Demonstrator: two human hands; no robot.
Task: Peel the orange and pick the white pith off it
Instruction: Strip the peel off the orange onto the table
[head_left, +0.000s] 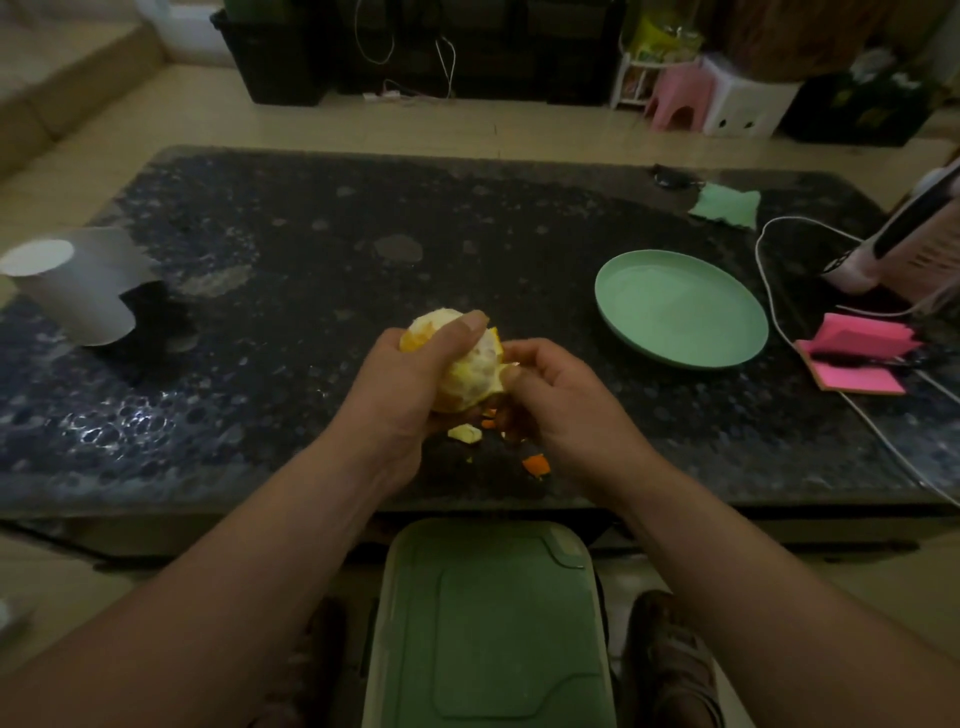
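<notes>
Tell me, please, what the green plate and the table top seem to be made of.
The plate looks like plastic or melamine with a satin finish: even pale green, a thin raised rim, only a soft sheen. The table top looks like polished stone or a stone-look slab: dark with pale flecks and bright glints near its front left.

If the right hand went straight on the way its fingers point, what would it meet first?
The orange, right away: the right hand is pinching at its right side. Just beyond, the left hand grips the orange. Nothing seems to lie between them.
</notes>
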